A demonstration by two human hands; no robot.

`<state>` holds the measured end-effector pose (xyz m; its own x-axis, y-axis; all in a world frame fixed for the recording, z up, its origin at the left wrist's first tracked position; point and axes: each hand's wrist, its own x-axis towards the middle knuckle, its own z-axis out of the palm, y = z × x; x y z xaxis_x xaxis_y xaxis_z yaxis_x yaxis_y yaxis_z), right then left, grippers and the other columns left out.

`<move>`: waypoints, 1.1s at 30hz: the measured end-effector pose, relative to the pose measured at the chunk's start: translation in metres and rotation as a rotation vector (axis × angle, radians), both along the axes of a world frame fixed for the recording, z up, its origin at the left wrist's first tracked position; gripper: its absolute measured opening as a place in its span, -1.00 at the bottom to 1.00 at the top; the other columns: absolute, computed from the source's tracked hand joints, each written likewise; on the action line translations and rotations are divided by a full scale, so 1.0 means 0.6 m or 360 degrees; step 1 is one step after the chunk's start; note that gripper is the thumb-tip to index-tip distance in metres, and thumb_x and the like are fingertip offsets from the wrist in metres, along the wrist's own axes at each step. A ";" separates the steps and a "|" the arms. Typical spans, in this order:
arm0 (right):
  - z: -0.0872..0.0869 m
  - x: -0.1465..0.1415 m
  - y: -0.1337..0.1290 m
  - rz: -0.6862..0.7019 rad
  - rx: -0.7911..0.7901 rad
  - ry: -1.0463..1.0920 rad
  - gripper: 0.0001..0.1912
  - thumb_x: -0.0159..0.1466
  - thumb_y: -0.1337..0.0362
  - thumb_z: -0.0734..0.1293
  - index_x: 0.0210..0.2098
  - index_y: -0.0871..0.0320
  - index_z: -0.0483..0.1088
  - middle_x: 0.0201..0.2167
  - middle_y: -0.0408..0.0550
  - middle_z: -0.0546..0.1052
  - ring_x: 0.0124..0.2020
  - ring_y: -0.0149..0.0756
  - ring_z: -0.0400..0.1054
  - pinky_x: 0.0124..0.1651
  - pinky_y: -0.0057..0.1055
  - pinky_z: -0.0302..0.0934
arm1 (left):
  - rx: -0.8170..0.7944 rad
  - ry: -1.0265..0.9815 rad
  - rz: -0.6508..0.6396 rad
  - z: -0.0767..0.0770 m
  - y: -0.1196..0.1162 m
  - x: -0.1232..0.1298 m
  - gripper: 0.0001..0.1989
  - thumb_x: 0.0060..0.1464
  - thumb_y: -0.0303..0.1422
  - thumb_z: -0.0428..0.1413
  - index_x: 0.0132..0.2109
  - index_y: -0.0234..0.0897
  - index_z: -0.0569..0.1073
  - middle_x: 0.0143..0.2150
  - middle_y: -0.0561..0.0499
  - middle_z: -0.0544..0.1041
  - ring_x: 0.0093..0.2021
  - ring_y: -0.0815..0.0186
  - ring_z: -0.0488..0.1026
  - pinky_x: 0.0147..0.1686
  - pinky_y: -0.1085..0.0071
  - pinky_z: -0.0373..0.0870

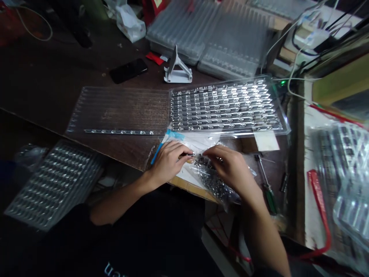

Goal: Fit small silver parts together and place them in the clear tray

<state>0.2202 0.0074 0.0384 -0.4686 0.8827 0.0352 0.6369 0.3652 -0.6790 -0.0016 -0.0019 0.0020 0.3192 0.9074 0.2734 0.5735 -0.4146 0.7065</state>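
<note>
Pinched at the fingertips of the left hand [168, 161]: one small metallic connector [189, 154], facing the right hand [230, 161], whose grip state cannot be determined. Dark shirt [150, 231]: partial pale lettering [113, 270]. Clear tray [284, 125]: ribbed, metal-filled rows. Crinkled transparent bag [217, 184]: loose parts.

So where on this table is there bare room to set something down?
The widest bare patch of table lies left of the phone, behind the unfilled-looking tray. It is crowded around the left hand and right hand, by the bag of small parts, and at the back among stacked trays.
</note>
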 end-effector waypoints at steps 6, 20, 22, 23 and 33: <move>-0.018 -0.046 0.000 -0.0085 0.0102 0.0110 -0.79 0.28 0.42 0.25 -0.17 0.09 0.48 -0.26 -0.03 0.59 -0.27 -0.23 0.49 -0.19 -0.33 0.37 | 0.0158 -0.0066 0.0191 0.016 -0.013 -0.026 -0.90 0.18 -0.44 0.24 -0.16 -0.23 0.50 -0.20 0.01 0.64 -0.16 0.23 0.54 -0.09 0.29 0.39; -0.034 -0.084 -0.015 0.0271 0.0355 -0.0281 -0.64 0.42 0.43 0.10 0.05 0.09 0.42 -0.16 0.06 0.56 -0.17 -0.13 0.44 -0.15 -0.24 0.37 | 0.0262 0.0409 0.0471 0.027 0.050 -0.158 -0.88 0.25 -0.35 0.14 -0.12 -0.18 0.57 -0.11 -0.01 0.66 -0.03 0.17 0.51 0.05 0.20 0.33; -0.031 -0.088 -0.019 0.0295 0.0447 -0.0433 -0.65 0.41 0.47 0.12 0.05 0.14 0.42 -0.19 0.08 0.56 -0.18 -0.13 0.42 -0.15 -0.24 0.35 | 0.0236 0.0448 0.0434 0.026 0.059 -0.155 -0.88 0.24 -0.34 0.15 -0.13 -0.18 0.58 -0.12 0.00 0.65 -0.02 0.16 0.50 0.07 0.19 0.31; -0.030 -0.089 -0.020 0.0297 0.0466 -0.0474 -0.67 0.40 0.48 0.14 0.05 0.17 0.42 -0.20 0.07 0.56 -0.19 -0.14 0.41 -0.15 -0.26 0.34 | 0.0221 0.0463 0.0402 0.025 0.061 -0.152 -0.89 0.24 -0.34 0.15 -0.14 -0.18 0.58 -0.13 0.00 0.65 -0.02 0.16 0.50 0.08 0.19 0.29; -0.026 -0.087 -0.017 0.0359 0.0405 -0.0343 -0.74 0.41 0.48 0.19 0.01 0.17 0.40 -0.11 0.08 0.54 -0.12 -0.15 0.41 -0.11 -0.28 0.35 | 0.0181 0.0592 0.0406 0.016 0.061 -0.156 -0.91 0.21 -0.38 0.12 -0.22 -0.19 0.54 -0.09 -0.03 0.60 0.01 0.12 0.45 0.05 0.16 0.29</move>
